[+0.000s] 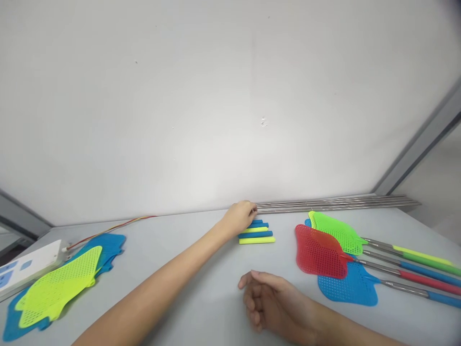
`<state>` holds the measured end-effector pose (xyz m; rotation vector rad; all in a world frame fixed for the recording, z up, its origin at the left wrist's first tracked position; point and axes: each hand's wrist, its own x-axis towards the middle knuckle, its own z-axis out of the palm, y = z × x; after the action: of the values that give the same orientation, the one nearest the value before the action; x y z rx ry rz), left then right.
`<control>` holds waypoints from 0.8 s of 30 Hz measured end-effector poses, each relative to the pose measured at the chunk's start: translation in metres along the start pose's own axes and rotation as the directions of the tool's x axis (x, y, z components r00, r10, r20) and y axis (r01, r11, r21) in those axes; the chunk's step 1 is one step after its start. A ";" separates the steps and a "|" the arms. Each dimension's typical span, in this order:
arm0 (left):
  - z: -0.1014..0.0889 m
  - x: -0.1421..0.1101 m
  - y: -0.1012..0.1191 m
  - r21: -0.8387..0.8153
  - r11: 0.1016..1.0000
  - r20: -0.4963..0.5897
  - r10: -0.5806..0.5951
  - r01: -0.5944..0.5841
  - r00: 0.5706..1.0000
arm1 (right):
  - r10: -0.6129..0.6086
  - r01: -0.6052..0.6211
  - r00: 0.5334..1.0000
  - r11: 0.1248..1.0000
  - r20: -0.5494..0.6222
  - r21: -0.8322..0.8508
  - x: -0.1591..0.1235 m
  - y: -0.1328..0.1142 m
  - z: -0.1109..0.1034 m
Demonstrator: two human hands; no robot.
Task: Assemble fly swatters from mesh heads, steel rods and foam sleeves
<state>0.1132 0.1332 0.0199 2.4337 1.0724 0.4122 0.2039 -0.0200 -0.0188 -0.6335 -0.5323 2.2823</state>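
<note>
At the back of the table, my left hand (240, 217) is closed with its fingertips pinching the left end of a thin metal rod (306, 206) in a bundle along the wall. Just below that hand lie several short plastic handle tubes, among them a blue tube (256, 235) and a yellow tube (257, 240); the wrist partly hides some of them. Nearer to me, my right hand (268, 302) hovers palm inward, fingers loosely curled and apart, holding nothing.
On the right lie assembled fly swatters: a red swatter (320, 252), a green swatter (338, 233) and a blue swatter (347, 283). Loose swatter heads, a yellow head (61, 283) over a blue head (111, 245), lie left beside a white power strip (32, 266). A wall (216, 105) bounds the back.
</note>
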 end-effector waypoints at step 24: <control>0.027 0.028 -0.010 0.495 0.859 0.053 0.121 -0.131 0.991 | 0.000 -0.002 0.998 0.999 0.060 0.033 0.003 0.001 -0.006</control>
<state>0.1369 0.1527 -0.0058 2.9684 1.1216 0.1584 0.2049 -0.0172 -0.0248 -0.5510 -0.5218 2.3125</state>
